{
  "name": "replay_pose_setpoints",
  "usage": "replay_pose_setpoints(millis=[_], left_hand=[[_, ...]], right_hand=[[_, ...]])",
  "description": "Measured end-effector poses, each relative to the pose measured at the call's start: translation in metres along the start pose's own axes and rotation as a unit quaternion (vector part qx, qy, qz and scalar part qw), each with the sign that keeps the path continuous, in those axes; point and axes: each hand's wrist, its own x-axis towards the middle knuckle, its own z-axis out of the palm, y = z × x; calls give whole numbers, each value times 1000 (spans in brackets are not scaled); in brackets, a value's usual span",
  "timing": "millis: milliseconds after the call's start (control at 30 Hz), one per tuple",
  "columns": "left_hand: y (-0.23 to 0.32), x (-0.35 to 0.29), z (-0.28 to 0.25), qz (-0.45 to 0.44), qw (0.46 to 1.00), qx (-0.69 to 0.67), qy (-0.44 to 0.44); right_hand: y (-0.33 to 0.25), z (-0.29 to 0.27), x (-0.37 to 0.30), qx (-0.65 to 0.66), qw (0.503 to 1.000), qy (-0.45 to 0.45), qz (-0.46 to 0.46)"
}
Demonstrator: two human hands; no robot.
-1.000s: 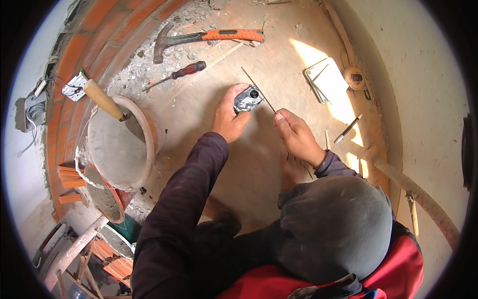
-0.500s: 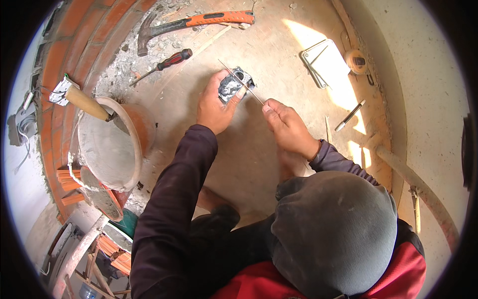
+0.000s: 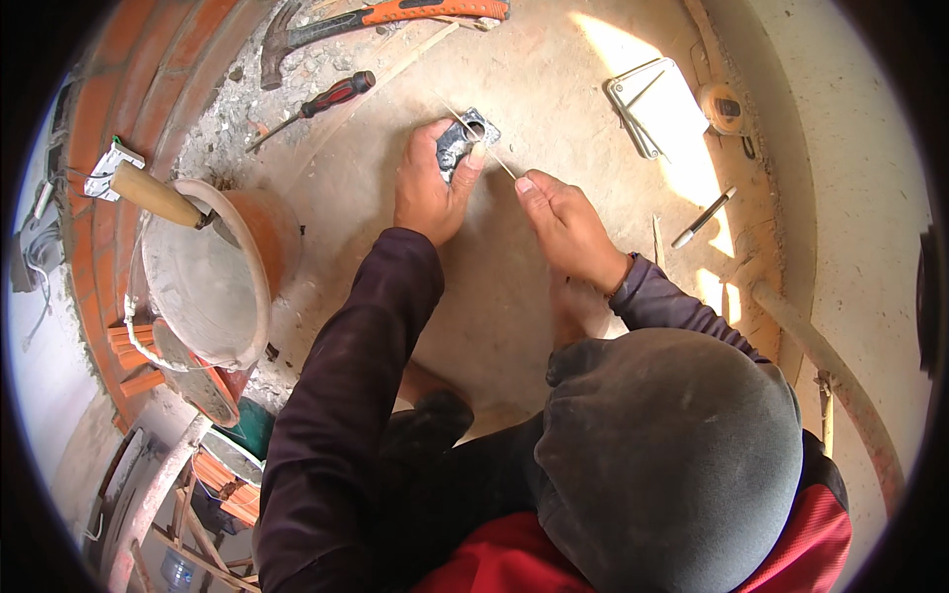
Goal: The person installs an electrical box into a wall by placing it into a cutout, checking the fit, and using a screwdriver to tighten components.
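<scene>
Over the floor, my left hand point(image 3: 429, 194) is closed around a small dark grey box point(image 3: 452, 148) with whitish smears on it. A round hole shows near the top of the box. My left thumb presses on its near side. To its right, my right hand point(image 3: 573, 223) pinches the end of a thin, straight strip point(image 3: 505, 168). The strip slants up and left across the box, close to the left thumb. Whether it is a blade or a rod is too fine to make out.
A claw hammer point(image 3: 395, 14) and a screwdriver point(image 3: 336, 95) lie beyond the hands near rubble. At left stands a bucket point(image 3: 267, 237) with a wooden-handled tool point(image 3: 158, 193) on it. A white plate point(image 3: 657, 104), a tape measure point(image 3: 723, 109) and a pen point(image 3: 704, 217) lie at right.
The box has tilted in my left hand, and its hole now faces more upward. My right hand and the strip have shifted slightly up and left. The whole view has moved a little.
</scene>
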Motion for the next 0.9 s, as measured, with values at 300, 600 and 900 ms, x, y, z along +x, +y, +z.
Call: replay_pose_setpoints(millis=[300, 600, 900], left_hand=[[-12, -5, 17, 61, 993, 29, 94], [-4, 6, 13, 28, 990, 38, 133], [-10, 8, 16, 21, 985, 51, 163]], right_hand=[[13, 4, 2, 51, 998, -9, -45], [0, 2, 3, -10, 1000, 6, -11], [-16, 4, 3, -22, 1000, 10, -3]])
